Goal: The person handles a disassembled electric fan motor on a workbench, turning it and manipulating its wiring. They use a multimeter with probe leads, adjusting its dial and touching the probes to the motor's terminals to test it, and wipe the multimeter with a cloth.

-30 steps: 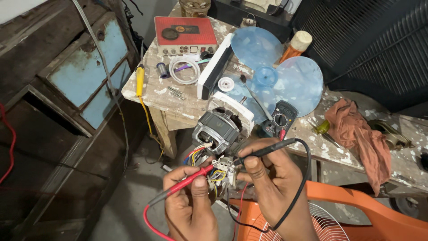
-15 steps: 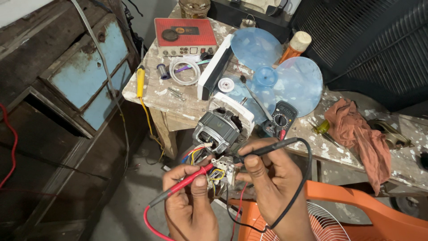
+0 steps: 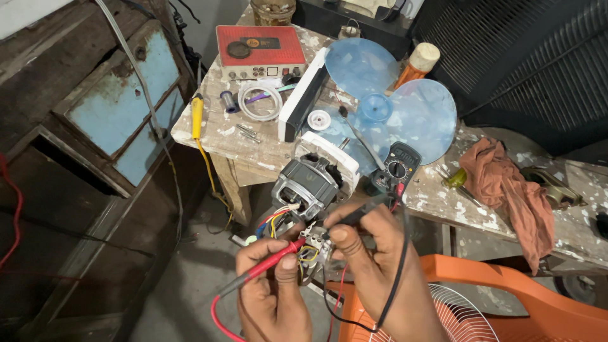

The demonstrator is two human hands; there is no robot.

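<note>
Hands raised together, left hand (image 3: pixel 275 288) pinching red probe (image 3: pixel 269 266), right hand (image 3: pixel 373 253) seemingly black probe (image 3: pixel 361 212)

My paint-splashed bench (image 3: pixel 253 152) carries a red box (image 3: pixel 259 52), blue fan blade (image 3: pixel 392 107), multimeter (image 3: pixel 398 170) and rag (image 3: pixel 513 190).

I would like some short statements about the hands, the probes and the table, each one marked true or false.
1. The left hand holds a red probe. True.
2. The right hand holds a yellow screwdriver. False: it holds a black probe.
3. Both probe tips meet at a small white terminal block with coloured wires. True.
4. The multimeter lies on the floor. False: it lies on the wooden table, beside the blue fan blade.
5. A brown-orange cloth lies on the table. True.
</note>
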